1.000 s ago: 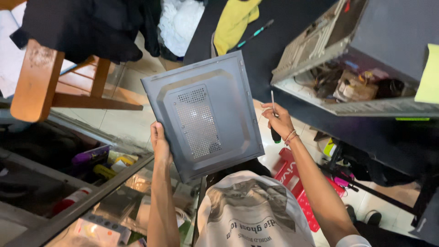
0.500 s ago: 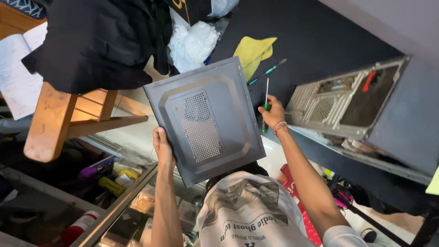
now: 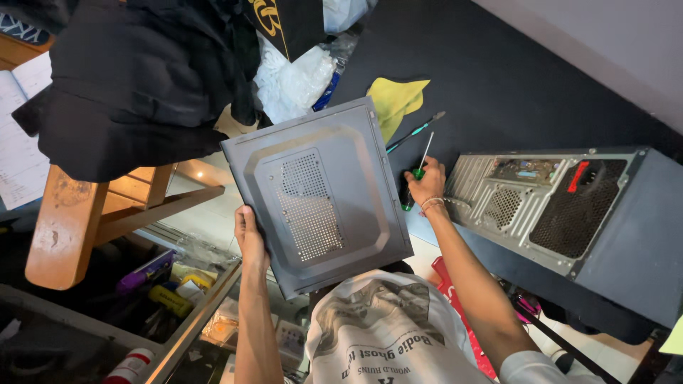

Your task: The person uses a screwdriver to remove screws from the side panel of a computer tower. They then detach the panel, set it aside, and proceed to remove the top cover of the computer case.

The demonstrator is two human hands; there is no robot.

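Hands pinch panel [image 3: 320,195] edges: left hand [image 3: 249,238] low, right hand [image 3: 427,183] clutching screwdriver [image 3: 420,167] beside case [image 3: 569,213].

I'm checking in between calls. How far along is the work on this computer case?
Done: the grey side panel is off the computer case. In hand: the left hand holds the panel's edge; the right hand grips a green-handled screwdriver. Left: the panel hasn't been set down, and another screwdriver lies on the black table.

Grey metal, black mat, yellow cloth

The side panel [image 3: 320,195] was grey with dotted vent grids; the cloth [image 3: 395,102] at upper centre was yellow, the screwdriver [image 3: 416,175] handle seemingly green.
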